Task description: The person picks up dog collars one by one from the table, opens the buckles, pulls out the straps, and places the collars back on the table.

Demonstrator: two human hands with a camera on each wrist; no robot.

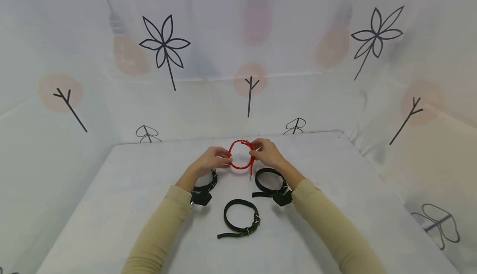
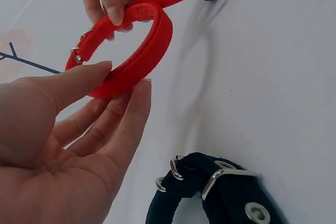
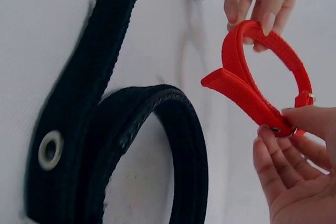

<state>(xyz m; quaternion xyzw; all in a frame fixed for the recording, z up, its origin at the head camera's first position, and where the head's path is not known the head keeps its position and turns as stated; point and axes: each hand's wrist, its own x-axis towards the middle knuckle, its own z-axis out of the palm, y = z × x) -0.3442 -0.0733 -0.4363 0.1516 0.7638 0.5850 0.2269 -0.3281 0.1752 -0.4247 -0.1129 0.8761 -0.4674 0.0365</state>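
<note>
Both hands hold a red buckled collar (image 1: 240, 167) just above the far part of the table, its strap closed into a loop. My left hand (image 1: 214, 159) pinches the loop's left side between thumb and fingers. On the opposite side, near the metal buckle, my right hand (image 1: 267, 153) pinches the band. The collar's loose strap end (image 3: 220, 80) sticks out past the loop in the right wrist view. Below the left hand lies a dark collar (image 1: 204, 188), partly hidden by the forearm. Another dark collar (image 1: 262, 188) lies below the right hand.
A dark green collar (image 1: 240, 201) lies nearer the front, between the forearms. A white cloth covers the table (image 1: 112, 207). A white patterned curtain (image 1: 208, 108) rises behind it and along both sides.
</note>
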